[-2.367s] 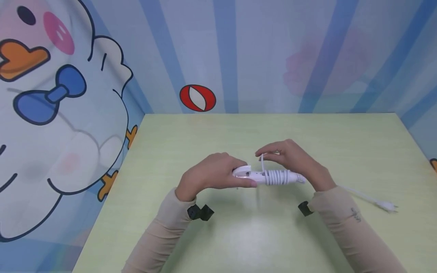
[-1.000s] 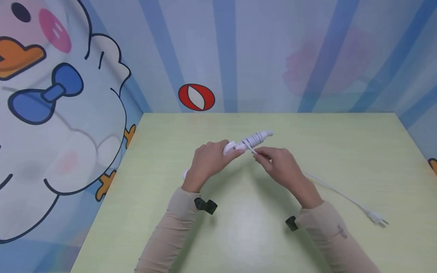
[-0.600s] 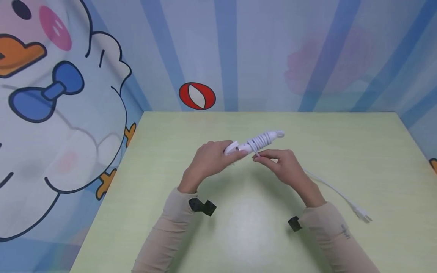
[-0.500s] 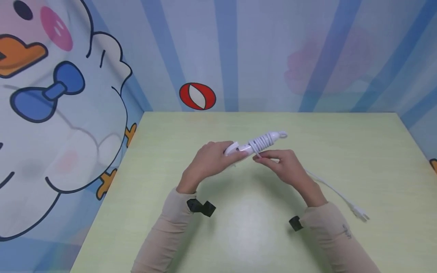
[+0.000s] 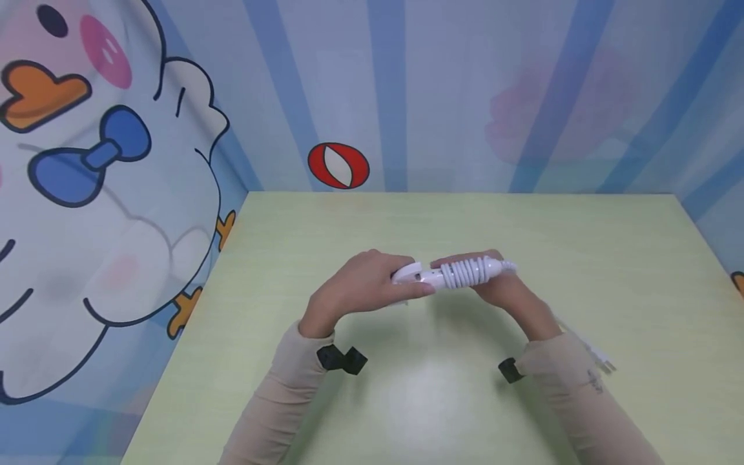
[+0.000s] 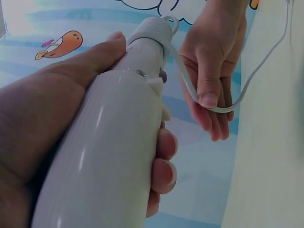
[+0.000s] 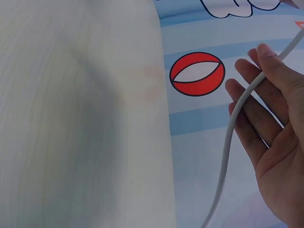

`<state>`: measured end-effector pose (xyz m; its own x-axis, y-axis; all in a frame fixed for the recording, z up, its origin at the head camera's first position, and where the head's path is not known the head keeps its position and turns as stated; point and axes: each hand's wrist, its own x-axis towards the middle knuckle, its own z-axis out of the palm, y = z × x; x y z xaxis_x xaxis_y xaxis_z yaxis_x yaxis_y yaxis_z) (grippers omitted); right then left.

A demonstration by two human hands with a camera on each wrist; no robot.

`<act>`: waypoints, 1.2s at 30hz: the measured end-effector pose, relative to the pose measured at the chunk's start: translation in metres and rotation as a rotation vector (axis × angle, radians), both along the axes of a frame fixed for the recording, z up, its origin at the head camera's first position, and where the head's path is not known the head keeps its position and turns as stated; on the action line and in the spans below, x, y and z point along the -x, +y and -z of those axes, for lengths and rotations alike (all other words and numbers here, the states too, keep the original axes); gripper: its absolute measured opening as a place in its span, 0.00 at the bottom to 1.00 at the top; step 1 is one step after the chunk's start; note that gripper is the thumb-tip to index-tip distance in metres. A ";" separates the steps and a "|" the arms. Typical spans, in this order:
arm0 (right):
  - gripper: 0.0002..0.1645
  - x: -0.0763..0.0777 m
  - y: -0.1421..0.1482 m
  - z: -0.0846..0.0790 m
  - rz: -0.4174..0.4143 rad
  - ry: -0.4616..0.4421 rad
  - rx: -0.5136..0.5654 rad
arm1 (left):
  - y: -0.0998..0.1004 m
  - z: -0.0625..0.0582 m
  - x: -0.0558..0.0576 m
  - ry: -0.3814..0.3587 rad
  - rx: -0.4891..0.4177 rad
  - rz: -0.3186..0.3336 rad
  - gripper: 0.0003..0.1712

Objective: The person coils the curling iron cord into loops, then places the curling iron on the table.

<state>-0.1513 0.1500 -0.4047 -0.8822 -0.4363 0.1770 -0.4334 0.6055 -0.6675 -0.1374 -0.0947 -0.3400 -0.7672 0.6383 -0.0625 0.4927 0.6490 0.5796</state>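
My left hand (image 5: 360, 287) grips a white curling iron (image 5: 431, 279) by its middle, held level above the table. In the left wrist view the curling iron's thick glossy body (image 6: 107, 142) lies along the palm, thumb on one side and fingertips on the other. White cord (image 5: 467, 272) is wound in several turns round its far end. Behind those coils is my right hand (image 5: 501, 292), partly hidden by them. In the right wrist view the free cord (image 7: 226, 152) runs across that hand's fingers, pinched under the thumb (image 7: 273, 64).
Out past my right forearm, the cord ends in a white plug (image 5: 606, 365) near the sleeve. A pale green table (image 5: 418, 400) lies below. Printed walls (image 5: 453, 97) stand at its back and left. Small black cameras (image 5: 353, 360) are worn on both wrists.
The curling iron has swung from tilted up to level and come nearer. My right hand has passed behind the coils with the cord, and the plug has been drawn left across the table.
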 end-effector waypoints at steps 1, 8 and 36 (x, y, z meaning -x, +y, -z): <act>0.15 0.001 0.001 -0.001 -0.048 0.035 0.029 | 0.001 -0.001 -0.001 0.009 0.019 0.015 0.23; 0.14 0.008 0.004 -0.008 -0.199 0.065 0.184 | 0.004 -0.005 -0.006 0.024 0.097 0.038 0.23; 0.11 0.008 -0.001 -0.047 -0.139 0.196 -0.333 | 0.026 0.021 -0.011 0.080 0.430 -0.013 0.26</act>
